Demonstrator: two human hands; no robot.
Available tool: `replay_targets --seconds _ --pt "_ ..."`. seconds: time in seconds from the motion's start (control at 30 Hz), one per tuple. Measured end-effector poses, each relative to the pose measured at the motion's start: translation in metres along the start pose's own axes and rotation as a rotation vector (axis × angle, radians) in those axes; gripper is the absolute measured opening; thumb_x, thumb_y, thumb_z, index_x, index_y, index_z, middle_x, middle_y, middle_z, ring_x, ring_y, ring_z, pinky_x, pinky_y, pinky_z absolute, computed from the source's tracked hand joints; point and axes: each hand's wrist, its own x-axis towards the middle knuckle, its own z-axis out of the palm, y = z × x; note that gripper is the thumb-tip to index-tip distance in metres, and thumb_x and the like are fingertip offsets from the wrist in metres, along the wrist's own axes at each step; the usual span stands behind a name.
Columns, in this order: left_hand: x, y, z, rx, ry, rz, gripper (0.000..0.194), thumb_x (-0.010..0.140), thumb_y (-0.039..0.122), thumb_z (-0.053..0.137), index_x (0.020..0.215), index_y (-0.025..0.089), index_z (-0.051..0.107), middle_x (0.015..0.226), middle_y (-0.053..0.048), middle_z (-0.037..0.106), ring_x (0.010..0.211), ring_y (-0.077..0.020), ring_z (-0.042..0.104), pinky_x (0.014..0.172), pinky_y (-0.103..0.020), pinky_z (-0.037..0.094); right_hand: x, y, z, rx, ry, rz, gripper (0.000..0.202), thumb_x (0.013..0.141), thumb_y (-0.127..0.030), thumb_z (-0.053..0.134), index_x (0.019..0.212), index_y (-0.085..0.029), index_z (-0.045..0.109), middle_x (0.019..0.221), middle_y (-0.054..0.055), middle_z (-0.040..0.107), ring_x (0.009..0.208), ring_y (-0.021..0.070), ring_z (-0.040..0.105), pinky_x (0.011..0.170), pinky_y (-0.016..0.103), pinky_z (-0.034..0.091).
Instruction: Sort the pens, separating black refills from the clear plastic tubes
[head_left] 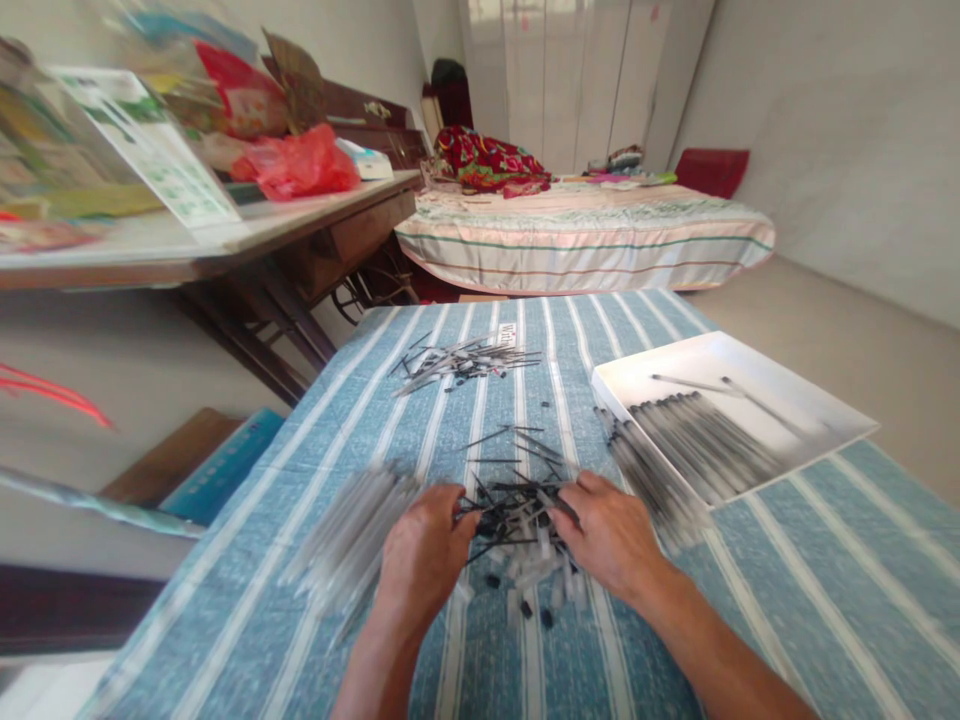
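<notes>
A loose pile of thin black pen refills [525, 497] lies on the striped cloth between my two hands. In front of it are small clear and black pen caps and plugs [534, 570]. My left hand [429, 540] reaches the pile's left edge with thumb and fingers bent together; what is in them is too blurred to make out. My right hand [604, 530] curls at the pile's right edge, its fingertips partly hidden among the parts. Beside my left hand lies a bundle of clear pen barrels [356, 535].
A white box lid or tray [806, 400] at right holds a row of dark-tipped pens [701, 440], with more pens [652, 480] along its near side. Farther back lies another pile of refills and small parts [469, 362]. A cluttered desk [300, 225] stands left, a bed [585, 235] behind.
</notes>
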Motion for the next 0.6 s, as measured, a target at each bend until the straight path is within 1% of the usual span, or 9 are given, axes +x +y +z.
replay_targets --seconds 0.1,0.17,0.23,0.33,0.43,0.5,0.53,0.57,0.6 --pt "-0.004 0.009 0.006 0.004 -0.085 0.076 0.018 0.077 0.029 0.05 0.09 0.019 0.058 0.087 -0.004 0.064 0.081 -0.018 0.059 0.066 -0.024 0.038 -0.004 -0.004 0.0 -0.004 -0.011 0.014 0.022 0.085 -0.032 0.043 0.079 -0.02 0.06 0.085 0.005 0.058 0.082 0.019 0.054 0.067 0.026 0.037" --pt "-0.005 0.014 0.01 -0.006 -0.105 0.111 0.018 0.077 0.028 0.051 0.09 0.019 0.058 0.087 -0.005 0.063 0.082 -0.0183 0.058 0.067 -0.024 0.038 -0.006 -0.009 0.001 0.004 -0.018 0.022 0.022 0.085 -0.031 0.043 0.079 -0.02 0.06 0.085 0.005 0.059 0.083 0.0196 0.055 0.067 0.027 0.038" --pt "-0.006 0.019 0.015 -0.015 -0.09 0.134 0.017 0.078 0.026 0.05 0.09 0.018 0.057 0.088 -0.006 0.062 0.082 -0.0183 0.057 0.069 -0.025 0.038 -0.009 -0.014 0.002 0.021 -0.018 0.025 0.021 0.085 -0.029 0.042 0.08 -0.02 0.06 0.085 0.005 0.059 0.083 0.0197 0.055 0.067 0.027 0.038" --pt "-0.005 0.025 0.023 -0.024 -0.024 0.163 0.015 0.079 0.022 0.048 0.089 0.016 0.057 0.088 -0.007 0.06 0.082 -0.0184 0.056 0.07 -0.026 0.038 -0.012 -0.022 0.006 0.046 -0.004 0.02 0.02 0.085 -0.027 0.043 0.08 -0.019 0.061 0.086 0.005 0.06 0.084 0.0201 0.055 0.069 0.028 0.039" --pt "-0.004 0.026 0.03 -0.061 0.012 0.205 0.012 0.079 0.02 0.047 0.086 0.016 0.056 0.084 -0.007 0.059 0.079 -0.0182 0.056 0.068 -0.026 0.039 -0.015 -0.02 0.004 0.115 0.011 0.024 0.019 0.084 -0.028 0.046 0.08 -0.019 0.062 0.082 0.005 0.06 0.081 0.0194 0.056 0.068 0.028 0.041" --pt "-0.004 0.025 0.032 -0.091 0.014 0.231 0.011 0.079 0.021 0.047 0.084 0.016 0.057 0.082 -0.006 0.059 0.077 -0.0178 0.056 0.067 -0.026 0.039 -0.021 -0.009 -0.006 0.229 0.062 0.029 0.019 0.084 -0.03 0.047 0.081 -0.019 0.062 0.079 0.004 0.06 0.075 0.017 0.057 0.066 0.027 0.042" --pt "-0.004 0.025 0.032 -0.105 0.016 0.239 0.012 0.08 0.022 0.048 0.084 0.016 0.057 0.081 -0.006 0.059 0.077 -0.0177 0.056 0.067 -0.025 0.039 -0.025 -0.002 -0.015 0.302 0.112 0.035 0.02 0.084 -0.03 0.047 0.082 -0.018 0.062 0.078 0.004 0.06 0.072 0.0156 0.057 0.066 0.026 0.043" --pt "-0.004 0.024 0.032 -0.114 0.019 0.241 0.012 0.08 0.022 0.048 0.084 0.016 0.057 0.081 -0.006 0.06 0.076 -0.0176 0.056 0.066 -0.025 0.039 -0.03 0.007 -0.025 0.383 0.19 0.037 0.021 0.085 -0.031 0.047 0.082 -0.018 0.062 0.076 0.003 0.06 0.07 0.0143 0.057 0.064 0.026 0.044" --pt "-0.004 0.024 0.032 -0.117 0.025 0.234 0.012 0.079 0.023 0.048 0.084 0.016 0.057 0.081 -0.006 0.06 0.076 -0.0176 0.056 0.065 -0.025 0.04 -0.035 0.015 -0.035 0.447 0.278 0.043 0.021 0.086 -0.032 0.047 0.085 -0.017 0.061 0.078 0.003 0.061 0.07 0.0135 0.057 0.065 0.026 0.045"
